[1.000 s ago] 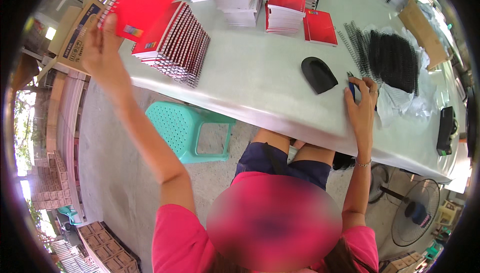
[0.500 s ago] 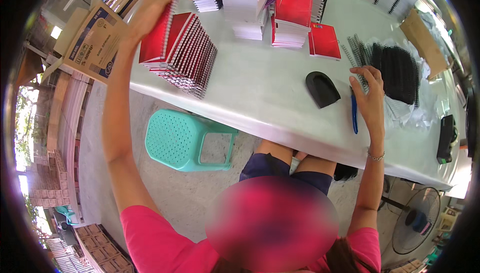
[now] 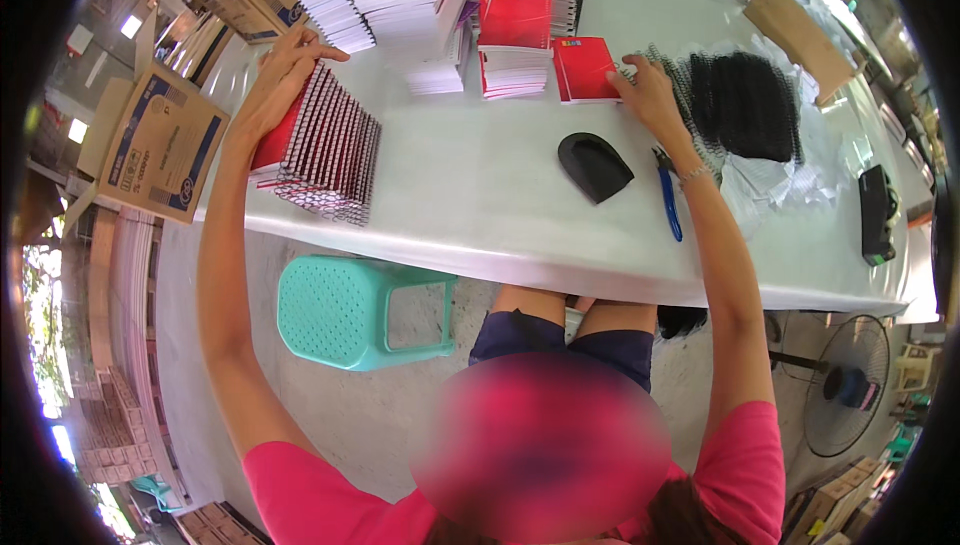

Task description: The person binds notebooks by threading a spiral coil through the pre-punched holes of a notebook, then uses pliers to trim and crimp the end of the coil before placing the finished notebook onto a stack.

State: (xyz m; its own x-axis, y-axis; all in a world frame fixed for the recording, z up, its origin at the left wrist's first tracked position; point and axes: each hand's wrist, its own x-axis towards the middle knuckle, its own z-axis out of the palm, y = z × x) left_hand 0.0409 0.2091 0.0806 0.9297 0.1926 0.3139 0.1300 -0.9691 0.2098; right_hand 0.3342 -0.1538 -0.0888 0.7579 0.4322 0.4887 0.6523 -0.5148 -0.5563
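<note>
My left hand (image 3: 280, 83) lies over the top of a stack of red spiral-bound notebooks (image 3: 330, 150), its fingers stretched out. It partly covers the top cover. My right hand (image 3: 650, 95) is at the right edge of a thin red notebook (image 3: 585, 70) without a visible spiral. Its thumb and forefinger are apart, and the thumb touches the cover's edge. Just left of that notebook stands a pile of red-covered notebooks (image 3: 515, 45). Beneath my right wrist lie blue-handled pliers (image 3: 669, 200), with a black, arch-shaped piece (image 3: 595, 167) to their left.
Tall stacks of white pages (image 3: 405, 20) line the back. Black binding coils (image 3: 745, 105) lie on crumpled plastic at right, near a black device (image 3: 877, 215). Cardboard boxes (image 3: 165, 145) stand left of the table. A green stool (image 3: 335, 310) and a fan (image 3: 845, 385) are below.
My left hand has set a spiral notebook onto the stack and loosened its fingers. My right hand has moved left from beside the coils to the thin red notebook. The view has shifted.
</note>
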